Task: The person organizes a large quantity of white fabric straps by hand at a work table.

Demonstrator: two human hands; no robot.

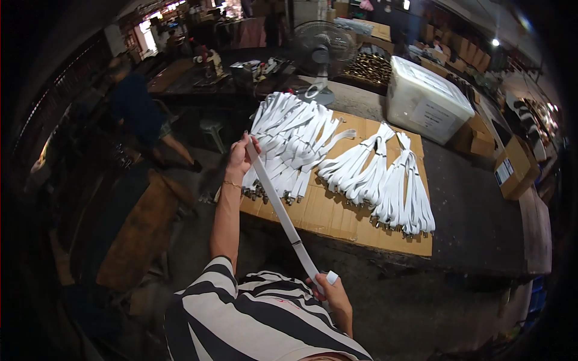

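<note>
A white strap [278, 204] is stretched on a slant between my two hands, with a small dark band partway along it. My left hand [242, 153] is closed on its upper end, beside a large heap of white straps [295, 135]. Down by the striped shirt, my right hand [332, 293] grips the lower end, and a short piece of the strap pokes out above the fingers. Two tied bundles of white straps, a middle bundle [361, 165] and a right bundle [406, 192], lie on the cardboard sheet [337, 222] with metal ends toward me.
Behind the straps stand a fan [322, 57] and a lidded white plastic box [427, 99]. An open box of brass-coloured pieces [368, 69] sits beside them. Small cardboard boxes [516, 167] are at the right. A person in dark blue [135, 99] is at the left, near a stool [212, 131].
</note>
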